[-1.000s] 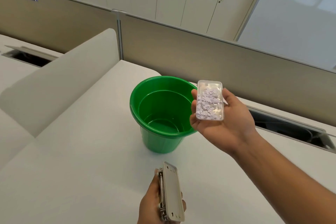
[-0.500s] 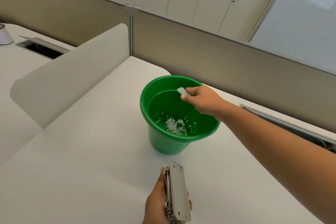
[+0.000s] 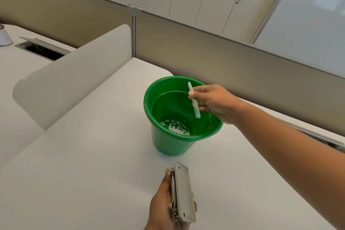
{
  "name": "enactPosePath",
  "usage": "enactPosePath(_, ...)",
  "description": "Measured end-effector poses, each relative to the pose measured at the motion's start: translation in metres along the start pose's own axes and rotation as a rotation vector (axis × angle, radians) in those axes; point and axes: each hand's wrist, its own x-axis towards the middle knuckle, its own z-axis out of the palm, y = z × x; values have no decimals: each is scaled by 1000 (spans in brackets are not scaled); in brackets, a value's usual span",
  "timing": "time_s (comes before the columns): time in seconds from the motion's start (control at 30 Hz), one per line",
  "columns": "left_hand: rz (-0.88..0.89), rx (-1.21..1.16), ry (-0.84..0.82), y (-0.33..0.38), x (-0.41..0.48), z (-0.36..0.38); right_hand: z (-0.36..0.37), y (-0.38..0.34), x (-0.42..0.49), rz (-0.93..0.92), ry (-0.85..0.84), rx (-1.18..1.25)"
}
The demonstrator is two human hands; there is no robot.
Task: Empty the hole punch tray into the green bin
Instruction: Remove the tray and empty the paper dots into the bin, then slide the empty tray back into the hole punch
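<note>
A green bin (image 3: 168,144) stands on the white desk (image 3: 93,164), and white paper punchings (image 3: 176,127) lie on its bottom. My right hand (image 3: 212,101) hovers over the bin's right rim, pinching the clear plastic tray (image 3: 194,100), which is turned on edge and seen side-on. Near the bottom of the view my left hand (image 3: 164,205) grips the hole punch (image 3: 183,192), held with its beige base plate facing me, just in front of the bin.
A white rounded divider (image 3: 71,73) rises at the desk's left. A tan partition wall (image 3: 224,56) runs behind the bin. On the neighbouring desk at far left are a cable slot (image 3: 43,50) and a small white cup (image 3: 4,36).
My right hand tipped the tray over the bin and the punchings fell to its bottom. The tray has since turned from flat in my palm to edge-on. My left hand stayed put.
</note>
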Motion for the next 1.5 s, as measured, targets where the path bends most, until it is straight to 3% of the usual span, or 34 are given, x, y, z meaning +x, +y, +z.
enactPosePath(0.07, 4, 14, 0, -1, -2, -1, 1, -3, -4, -184, 130, -22)
enactPosePath(0.13, 12, 4, -21, -4, -5, -1, 4, -6, -7, -389, 279, -332)
enactPosePath(0.2, 20, 4, -39, -6, -9, 0, 9, -5, -9, -395, 242, -730)
enactPosePath(0.27, 32, 31, -40, -8, -13, 0, 14, 2, -9, -289, 150, -788)
enactPosePath(0.47, 86, 35, -51, -8, -20, -6, 13, 14, -7, -236, 219, -571)
enactPosePath(0.67, 114, 82, -60, -8, -26, -7, 0, 12, -23, -121, 281, 234)
enactPosePath(0.87, 129, 114, -95, -10, -28, 1, -15, 7, -66, -210, 296, 695)
enactPosePath(1.13, 79, 288, -104, -22, -24, 9, -18, 23, -168, -312, 246, 1002)
enactPosePath(1.27, 86, 411, -84, -35, -26, 11, -11, 63, -208, -172, 316, 1134)
enactPosePath(1.5, 181, 529, -80, -78, -22, 30, 11, 139, -249, 125, 379, 1032)
